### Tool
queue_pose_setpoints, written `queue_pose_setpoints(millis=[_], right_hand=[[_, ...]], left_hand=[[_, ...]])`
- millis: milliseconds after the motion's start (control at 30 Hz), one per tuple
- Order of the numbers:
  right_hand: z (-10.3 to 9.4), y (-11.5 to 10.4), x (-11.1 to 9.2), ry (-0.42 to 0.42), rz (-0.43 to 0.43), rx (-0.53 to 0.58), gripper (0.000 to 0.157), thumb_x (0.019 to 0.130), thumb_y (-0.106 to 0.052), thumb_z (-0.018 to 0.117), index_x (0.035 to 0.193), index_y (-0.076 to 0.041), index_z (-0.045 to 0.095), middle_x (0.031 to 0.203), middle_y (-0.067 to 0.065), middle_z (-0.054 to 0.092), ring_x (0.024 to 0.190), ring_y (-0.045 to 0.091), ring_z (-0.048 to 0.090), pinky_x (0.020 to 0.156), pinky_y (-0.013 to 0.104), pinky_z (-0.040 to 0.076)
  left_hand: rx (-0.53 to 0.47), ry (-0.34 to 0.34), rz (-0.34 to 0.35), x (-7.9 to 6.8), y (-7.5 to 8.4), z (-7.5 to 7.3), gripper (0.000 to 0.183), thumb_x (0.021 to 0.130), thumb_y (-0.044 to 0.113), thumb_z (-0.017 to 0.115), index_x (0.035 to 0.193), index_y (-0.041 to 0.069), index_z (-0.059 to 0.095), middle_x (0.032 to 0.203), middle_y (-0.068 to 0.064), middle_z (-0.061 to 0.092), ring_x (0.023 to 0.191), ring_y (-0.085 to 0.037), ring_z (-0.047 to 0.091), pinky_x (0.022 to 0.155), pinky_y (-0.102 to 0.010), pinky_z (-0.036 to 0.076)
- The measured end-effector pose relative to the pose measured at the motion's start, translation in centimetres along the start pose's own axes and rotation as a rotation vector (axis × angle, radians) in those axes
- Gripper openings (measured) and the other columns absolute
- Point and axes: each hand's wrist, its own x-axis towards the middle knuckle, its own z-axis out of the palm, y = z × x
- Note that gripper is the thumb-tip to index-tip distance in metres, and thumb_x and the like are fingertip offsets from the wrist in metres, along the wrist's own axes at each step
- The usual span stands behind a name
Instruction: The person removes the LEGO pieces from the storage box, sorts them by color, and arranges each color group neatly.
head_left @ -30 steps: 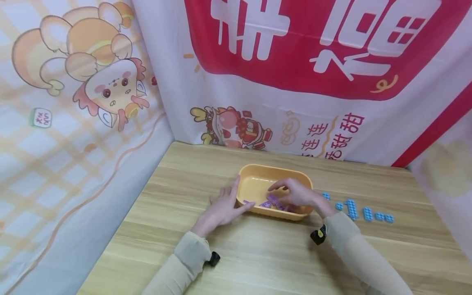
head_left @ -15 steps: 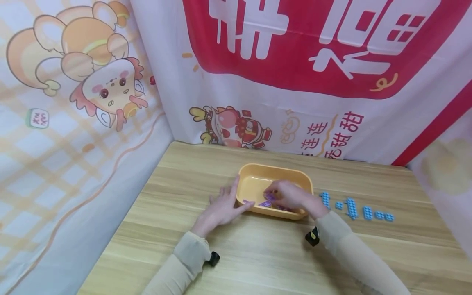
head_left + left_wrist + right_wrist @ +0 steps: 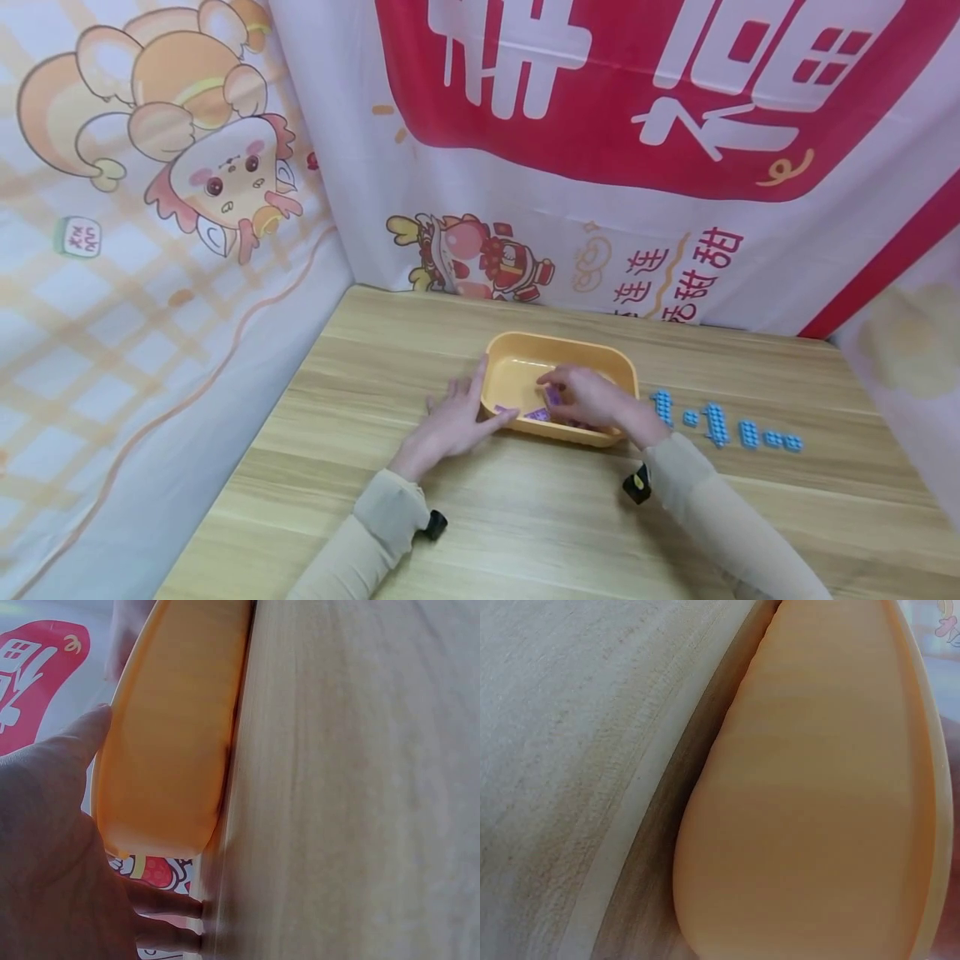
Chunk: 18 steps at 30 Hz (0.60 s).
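Observation:
A yellow-orange plastic basin (image 3: 517, 343) stands on the wooden table, with several purple toy building bricks (image 3: 537, 414) along its near side. My left hand (image 3: 452, 421) rests against the basin's left end, its thumb on the near rim and its index finger along the end. In the left wrist view the thumb touches the rim, while other straight fingers (image 3: 169, 936) reach down beside the basin. Inside the basin, my right hand (image 3: 588, 394) pinches a purple brick (image 3: 553, 395) between thumb and fingers. The right wrist view shows mainly the basin's outer wall (image 3: 802, 810), hiding the fingertips.
Right of the basin, several blue building bricks (image 3: 716, 425) lie in a loose row on the wooden table (image 3: 525, 517). A printed cloth (image 3: 630, 167) hangs behind the table, and another patterned cloth (image 3: 172, 275) hangs at the left.
My right hand has shifted slightly left within the basin and its fingers have closed on a purple brick, now turned more upright. My left hand keeps its place on the basin.

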Motion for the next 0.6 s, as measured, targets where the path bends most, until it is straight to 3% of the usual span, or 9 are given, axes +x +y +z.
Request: queue_pose_setpoints(millis=[200,400,600], right_hand=[[-0.3,0.6,-0.6,0.135,0.011,0.156,0.037,0.098,-0.016,0.084,0.130,-0.002,0.074,0.116,0.007,0.077,0.108,0.022,0.072,0.099,0.046,0.065],[-0.9,1.3,-1.3,0.271,0.025,0.243,0.045,0.092,-0.011,0.089,0.131,0.002,0.073,0.115,0.012,0.079,0.109,0.030,0.074,0.101,0.054,0.064],[-1.1,1.9,-1.8,0.325,0.031,0.293,0.039,0.098,-0.014,0.083,0.133,0.002,0.074,0.113,0.014,0.076,0.099,0.024,0.070,0.088,0.036,0.065]], left_hand=[[0.002,-0.001,0.004,0.0,-0.1,0.1,0.115,0.097,0.091,0.045,0.177,0.032,-0.012,0.181,-0.028,0.019,0.168,-0.056,0.016,0.129,-0.086,0.005],[0.000,0.005,0.005,0.0,-0.1,0.1,0.114,0.097,0.091,0.045,0.177,0.033,-0.011,0.181,-0.028,0.019,0.168,-0.056,0.015,0.129,-0.086,0.005],[0.001,0.007,0.005,0.2,-0.2,0.3,0.115,0.096,0.092,0.044,0.177,0.033,-0.013,0.181,-0.027,0.020,0.168,-0.056,0.017,0.129,-0.086,0.006]])
